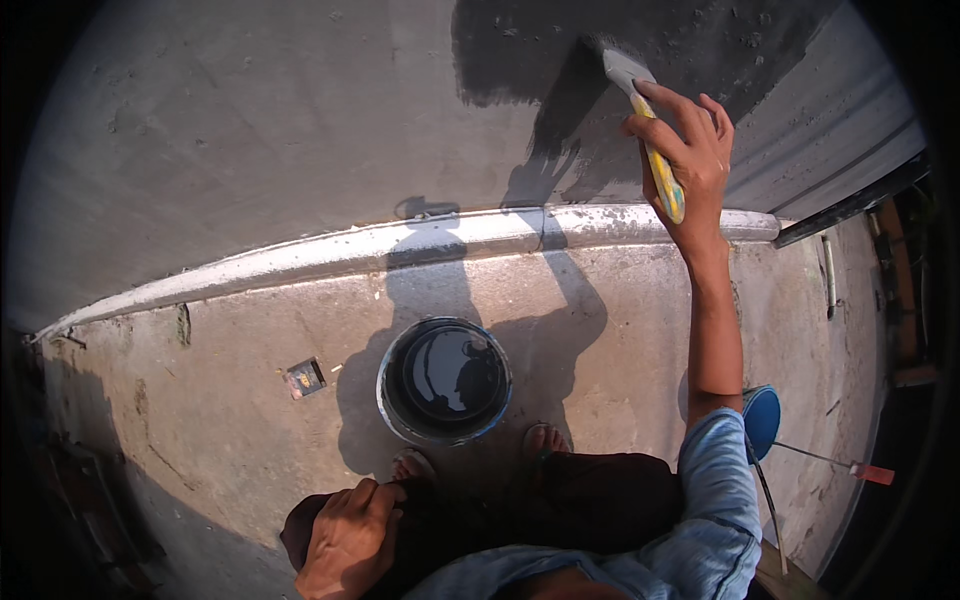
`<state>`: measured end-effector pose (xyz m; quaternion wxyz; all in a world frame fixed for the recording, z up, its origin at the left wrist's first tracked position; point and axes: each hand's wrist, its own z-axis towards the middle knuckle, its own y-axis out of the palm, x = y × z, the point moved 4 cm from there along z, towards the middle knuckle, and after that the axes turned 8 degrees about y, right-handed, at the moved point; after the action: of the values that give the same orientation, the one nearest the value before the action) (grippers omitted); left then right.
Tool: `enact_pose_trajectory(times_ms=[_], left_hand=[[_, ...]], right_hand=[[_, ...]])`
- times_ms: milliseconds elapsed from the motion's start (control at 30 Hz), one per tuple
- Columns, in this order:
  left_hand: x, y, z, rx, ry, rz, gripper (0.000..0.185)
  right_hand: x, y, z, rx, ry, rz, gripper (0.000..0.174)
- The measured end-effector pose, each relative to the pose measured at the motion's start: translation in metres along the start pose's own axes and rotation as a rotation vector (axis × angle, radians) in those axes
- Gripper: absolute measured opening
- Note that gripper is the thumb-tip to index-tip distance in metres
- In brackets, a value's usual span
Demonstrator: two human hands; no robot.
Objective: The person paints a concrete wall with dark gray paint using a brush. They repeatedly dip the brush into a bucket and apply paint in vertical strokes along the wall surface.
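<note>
My right hand (694, 161) grips a flat paintbrush (661, 176) by its yellow, paint-smeared handle. The brush head meets the grey wall (285, 135) at the lower edge of a patch of dark grey paint (540, 45). My left hand (352, 532) rests on my left knee with its fingers curled; their tips are hidden, and I see nothing held in it. Between the wall and my feet stands an open bucket (384, 409) of dark, glossy liquid paint (450, 375).
A white rounded moulding (330, 259) runs along the wall's foot. A small crumpled packet (304, 377) lies on the concrete floor (247, 427). Beside my right arm are a blue container (761, 424) and a thin rod with a red handle (872, 473). A dark post (847, 199) juts out at right.
</note>
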<state>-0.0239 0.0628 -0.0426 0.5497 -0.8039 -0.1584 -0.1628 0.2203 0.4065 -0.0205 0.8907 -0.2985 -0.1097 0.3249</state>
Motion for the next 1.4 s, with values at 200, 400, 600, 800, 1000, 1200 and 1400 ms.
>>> enact_pose_trajectory(times_ms=[200,400,600,800,1000,1200,1400], left_hand=[[0.0,-0.001,0.001,0.04,0.054,-0.016,0.019],[0.006,-0.008,-0.002,0.077,0.076,-0.049,0.015],[0.007,-0.009,0.001,0.061,0.077,-0.062,0.015],[0.006,-0.007,0.001,0.072,0.073,-0.035,0.015],[0.007,-0.01,0.001,0.073,0.065,-0.065,0.015],[0.001,-0.001,0.004,0.014,0.018,0.0,0.017],[0.002,-0.001,0.006,0.035,0.022,0.006,0.016]], right_hand=[[0.005,0.054,-0.066,-0.007,0.008,-0.021,0.017],[0.003,0.06,-0.095,-0.418,0.023,0.09,0.02],[0.022,-0.007,-0.007,-0.124,0.026,0.029,0.024],[0.036,0.008,-0.03,0.277,0.045,-0.05,0.023],[0.03,0.081,-0.15,-0.268,0.067,0.095,0.016],[0.039,0.089,-0.135,-0.491,0.046,0.144,0.029],[0.041,0.048,-0.1,-0.079,0.078,0.168,0.02]])
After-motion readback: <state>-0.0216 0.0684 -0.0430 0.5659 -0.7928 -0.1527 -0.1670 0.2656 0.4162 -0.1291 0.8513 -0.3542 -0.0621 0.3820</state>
